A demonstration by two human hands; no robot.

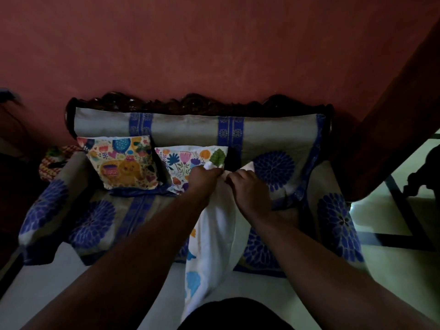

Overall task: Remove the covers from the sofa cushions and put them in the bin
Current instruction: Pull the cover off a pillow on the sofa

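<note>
A white cushion cover (214,236) with blue and orange prints hangs down in front of the sofa, held up at its top edge. My left hand (204,178) grips the left part of that edge. My right hand (247,186) pinches the right part close beside it. Two cushions with colourful flower covers lean on the sofa back: one on the left (121,161), one in the middle (188,165), partly hidden behind my left hand. No bin is in view.
The sofa (100,222) has a grey and blue flowered throw and a dark carved wooden back against a red wall. A patterned bag (51,163) lies by its left arm. Pale tiled floor and dark furniture legs (419,182) show at the right.
</note>
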